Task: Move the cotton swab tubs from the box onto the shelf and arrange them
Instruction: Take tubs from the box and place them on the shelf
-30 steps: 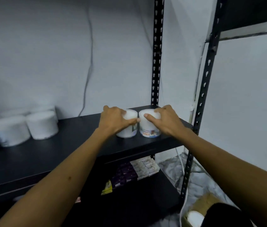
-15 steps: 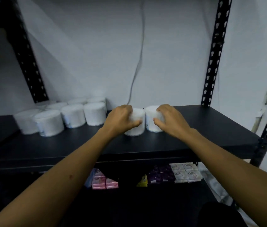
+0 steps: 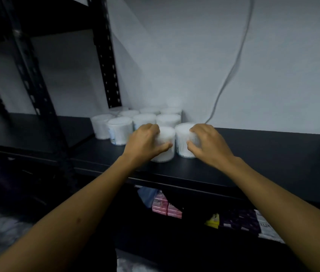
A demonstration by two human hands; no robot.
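- Left hand (image 3: 144, 143) grips one tub (image 3: 165, 146); right hand (image 3: 207, 143) grips its neighbour (image 3: 183, 139).
- Both upright on shelf (image 3: 253, 154), beside stocked cluster (image 3: 135, 120).

left hand (image 3: 145, 142) grips tub (image 3: 165, 144) | right hand (image 3: 206, 144) grips second tub (image 3: 183, 140), touching it | both just right of tub cluster (image 3: 135, 122) on black shelf (image 3: 253, 154)

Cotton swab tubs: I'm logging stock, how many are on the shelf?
10: left hand and right hand each grip one; eight tubs cluster behind, against the wall. Blur may hide others.
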